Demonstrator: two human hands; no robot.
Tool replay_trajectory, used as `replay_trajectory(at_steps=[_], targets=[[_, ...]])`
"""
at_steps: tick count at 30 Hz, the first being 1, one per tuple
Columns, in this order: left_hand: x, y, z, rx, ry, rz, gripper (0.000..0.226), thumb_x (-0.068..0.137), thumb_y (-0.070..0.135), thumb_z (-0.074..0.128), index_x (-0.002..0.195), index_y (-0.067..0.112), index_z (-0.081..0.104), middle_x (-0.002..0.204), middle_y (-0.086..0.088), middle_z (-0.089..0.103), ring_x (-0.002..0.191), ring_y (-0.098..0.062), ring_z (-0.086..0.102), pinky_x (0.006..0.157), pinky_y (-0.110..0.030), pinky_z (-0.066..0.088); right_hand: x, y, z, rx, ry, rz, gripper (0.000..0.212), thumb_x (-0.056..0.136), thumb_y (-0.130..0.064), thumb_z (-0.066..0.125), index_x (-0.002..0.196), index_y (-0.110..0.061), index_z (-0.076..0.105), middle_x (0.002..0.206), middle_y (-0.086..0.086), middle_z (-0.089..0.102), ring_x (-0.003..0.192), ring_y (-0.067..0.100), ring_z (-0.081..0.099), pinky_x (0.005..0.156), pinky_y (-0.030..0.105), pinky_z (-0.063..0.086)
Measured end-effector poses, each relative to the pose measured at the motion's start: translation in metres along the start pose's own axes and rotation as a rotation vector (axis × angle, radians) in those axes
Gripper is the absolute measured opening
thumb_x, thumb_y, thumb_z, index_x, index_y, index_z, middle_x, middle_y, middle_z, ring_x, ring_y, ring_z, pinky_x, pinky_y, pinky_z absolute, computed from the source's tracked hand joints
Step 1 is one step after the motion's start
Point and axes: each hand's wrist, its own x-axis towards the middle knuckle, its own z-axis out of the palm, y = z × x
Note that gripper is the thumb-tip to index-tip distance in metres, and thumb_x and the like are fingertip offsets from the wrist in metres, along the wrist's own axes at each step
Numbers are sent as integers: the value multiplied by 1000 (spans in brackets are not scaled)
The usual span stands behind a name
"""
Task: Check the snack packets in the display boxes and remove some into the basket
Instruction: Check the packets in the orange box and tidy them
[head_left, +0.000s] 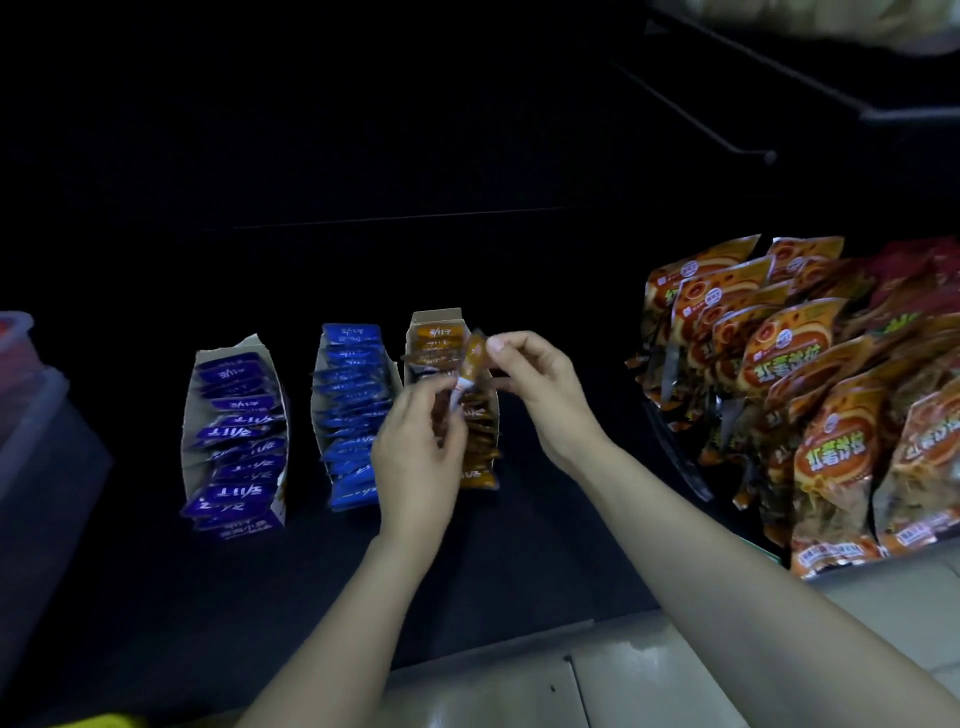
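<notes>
Both hands meet over the brown display box (451, 400), pinching one small brown packet (471, 358) between them. The right hand (540, 387) grips its upper end with thumb and forefinger; the left hand (418, 457) holds the lower end, where a pale seam shows at the fingertips. The packet hangs tilted just above the row it seems to have come from, clear of the other brown sachets.

This looks like the checking step. To do it well, the person would likely keep the packet taut between the two pinches and turn it toward what light there is, since the shelf is very dark and the print is blurred. A light grip at the seams would leave the printed face uncovered.

Left of the hands stand the blue display box (350, 410) and, further left, the purple display box (234, 441), both packed with upright sachets. To the right, well apart, lie large orange snack bags (810, 395). A translucent container (26, 374) sits at the far left edge; whether it is the basket cannot be told.
</notes>
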Motion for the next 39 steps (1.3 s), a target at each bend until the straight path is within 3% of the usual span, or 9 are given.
replay_trajectory(at_steps=[3,8,12,17,19,24,26,34,39], targets=[[2,-1,-5,-230,-12,-184,17,96,13,59,111,18,65,90,10,69,79,-5,65,68,-23,52,-4,0,1,-56,-80,17,33,94,-25,60,118,-2,61,116,8,67,106,17,65,94,35,52],[7,-6,-6,-528,-35,-388,18,94,8,61,108,18,65,94,0,73,84,-14,71,74,-34,58,-1,6,3,-177,-10,8,24,90,2,65,113,-6,64,114,26,61,89,16,65,78,27,57],[7,-8,-6,-570,-49,-355,21,94,9,62,108,24,67,96,1,75,88,-15,72,75,-34,58,3,7,5,-166,43,23,16,92,-6,64,108,-4,63,107,23,63,90,20,66,76,29,58],[7,-8,-4,-338,-31,-151,30,93,11,65,118,27,69,107,19,70,93,10,64,80,-10,49,3,11,9,-178,45,138,50,81,-51,66,110,-11,60,111,9,66,101,18,67,80,33,59],[7,-11,-1,-233,-42,-70,32,91,10,67,119,26,69,108,24,66,94,9,63,79,-8,47,6,14,10,-196,58,175,45,85,-45,71,110,-11,57,105,11,67,92,20,70,72,32,59],[12,-22,6,-90,-188,9,45,84,20,72,128,21,63,132,10,57,120,-13,53,97,-41,49,18,12,6,-333,136,135,7,94,-7,61,100,-10,60,91,6,67,77,12,65,59,22,52],[15,-24,6,-14,-257,-21,56,83,32,70,135,19,54,143,4,46,131,-18,43,106,-45,40,24,7,2,-403,176,69,14,94,-3,57,91,-17,59,89,5,67,78,13,66,59,24,52],[37,-38,3,261,-543,-87,82,95,40,57,156,20,8,164,5,-1,151,-18,1,120,-42,9,45,-14,-3,-449,216,-231,10,98,-9,55,100,-18,58,93,-7,65,91,3,65,73,22,52],[45,-44,7,347,-599,-80,83,96,44,53,157,21,2,164,6,4,151,-15,-5,120,-41,6,51,-1,7,-481,201,-307,10,98,-6,55,101,-15,60,96,-5,65,91,4,64,75,17,49]])
